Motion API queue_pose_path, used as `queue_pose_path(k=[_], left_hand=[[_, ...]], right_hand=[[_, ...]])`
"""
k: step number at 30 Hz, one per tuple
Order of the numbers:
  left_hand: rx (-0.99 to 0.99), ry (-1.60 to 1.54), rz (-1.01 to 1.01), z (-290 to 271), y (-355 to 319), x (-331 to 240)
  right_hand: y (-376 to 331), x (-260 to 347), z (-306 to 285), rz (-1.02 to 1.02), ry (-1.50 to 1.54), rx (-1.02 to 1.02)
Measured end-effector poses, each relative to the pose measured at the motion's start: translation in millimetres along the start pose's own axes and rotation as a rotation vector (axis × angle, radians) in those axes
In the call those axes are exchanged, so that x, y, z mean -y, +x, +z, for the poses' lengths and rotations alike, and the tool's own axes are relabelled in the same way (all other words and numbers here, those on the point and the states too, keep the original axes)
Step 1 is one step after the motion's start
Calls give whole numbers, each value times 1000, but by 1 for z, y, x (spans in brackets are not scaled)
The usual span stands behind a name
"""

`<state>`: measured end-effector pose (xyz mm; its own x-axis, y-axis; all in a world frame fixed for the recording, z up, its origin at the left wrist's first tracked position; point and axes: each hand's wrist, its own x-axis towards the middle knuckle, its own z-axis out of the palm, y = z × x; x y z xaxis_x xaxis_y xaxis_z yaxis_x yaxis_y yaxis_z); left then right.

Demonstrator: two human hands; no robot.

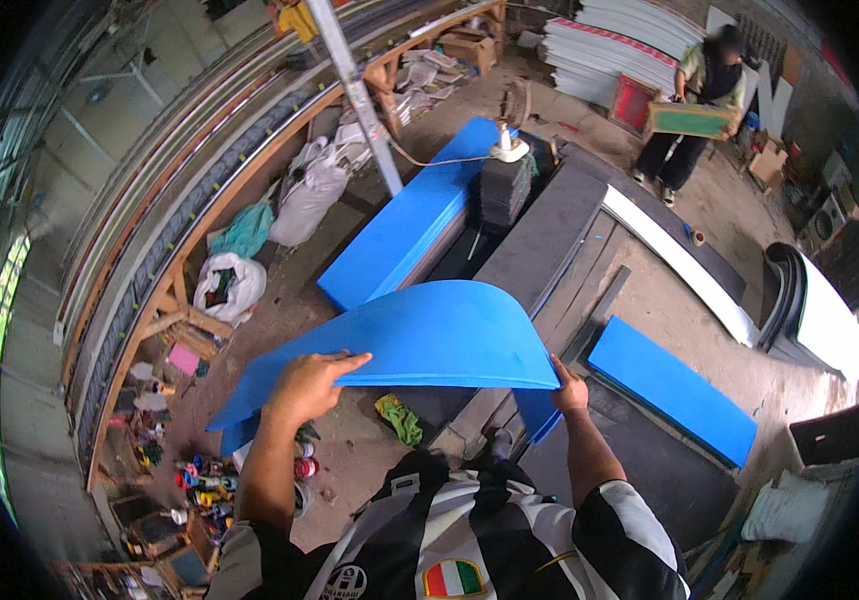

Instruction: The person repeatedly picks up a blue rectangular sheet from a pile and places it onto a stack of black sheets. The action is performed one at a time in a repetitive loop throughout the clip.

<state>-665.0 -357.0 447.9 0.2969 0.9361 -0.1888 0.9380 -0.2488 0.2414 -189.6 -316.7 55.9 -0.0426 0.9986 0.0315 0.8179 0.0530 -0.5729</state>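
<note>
Between my hands a large blue flexible sheet (439, 335), foam-like, bows upward in the middle and droops at both ends. Its near edge looks like more than one layer. My left hand (309, 387) is closed on the near edge toward the left end, index finger stretched along the top; the thumb is hidden. At the right end, my right hand (570, 386) grips the corner, fingers closed around the edge. More blue material hangs below that corner.
A blue sheet stack (399, 215) lies ahead, beside a white fan (508, 148). A blue strip stack (674, 390) rests on dark sheets at right. A person (704, 95) holds a green framed panel (694, 121). A long wooden rack (174, 240) runs along the left.
</note>
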Motion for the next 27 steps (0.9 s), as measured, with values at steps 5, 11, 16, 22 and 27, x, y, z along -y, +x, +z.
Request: queue_pose_path(k=[5, 11, 16, 22, 27], left_hand=[[-132, 32, -146, 34, -88, 79], [-316, -108, -328, 149, -218, 185], [-340, -250, -369, 243, -301, 231], [-257, -460, -346, 315, -336, 274], [-526, -844, -505, 165, -285, 329]], right_hand=[[35, 86, -6, -250, 15, -28], [69, 206, 15, -508, -197, -43], [68, 334, 12, -719, -317, -145], [57, 506, 14, -996, -327, -282], [36, 620, 21, -1323, -342, -359]])
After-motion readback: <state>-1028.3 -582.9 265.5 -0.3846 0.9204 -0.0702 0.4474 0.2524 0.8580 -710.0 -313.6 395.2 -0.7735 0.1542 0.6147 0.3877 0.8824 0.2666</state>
